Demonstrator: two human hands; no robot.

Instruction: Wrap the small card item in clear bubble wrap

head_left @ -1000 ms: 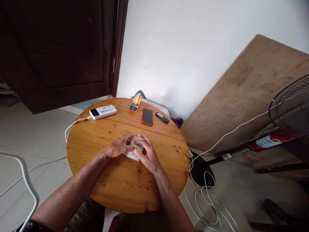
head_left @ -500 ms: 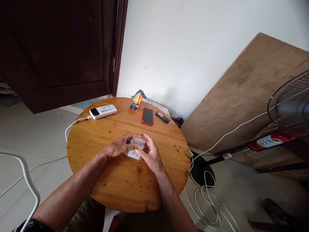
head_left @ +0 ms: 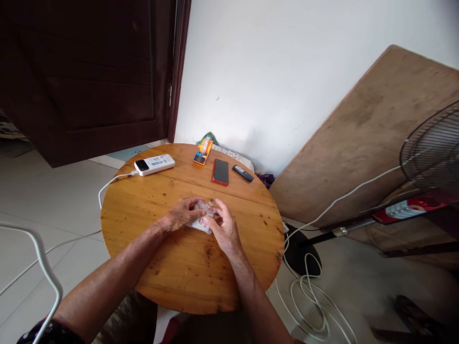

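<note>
Between my two hands, just above or on the round wooden table (head_left: 172,272), is a small package in clear, crinkled plastic wrap (head_left: 201,225) with pinkish-red print on its near side. My left hand (head_left: 183,213) grips it from the left, thumb across the top. From the right, my right hand (head_left: 224,228) pinches it, with the thumb on the printed side and the index finger raised. The fingers partly cover the package, so its contents cannot be made out.
Farther back lie a white power bank (head_left: 155,165) with a cable, an orange tape dispenser (head_left: 203,152), a red-edged phone (head_left: 220,172) and a small dark handset (head_left: 243,173). A standing fan (head_left: 432,153) and coiled white cable (head_left: 304,296) are at the right.
The plastic wrap has been pressed flatter over the package, and my thumbs have drawn closer together on it. Both hands stay in nearly the same place.
</note>
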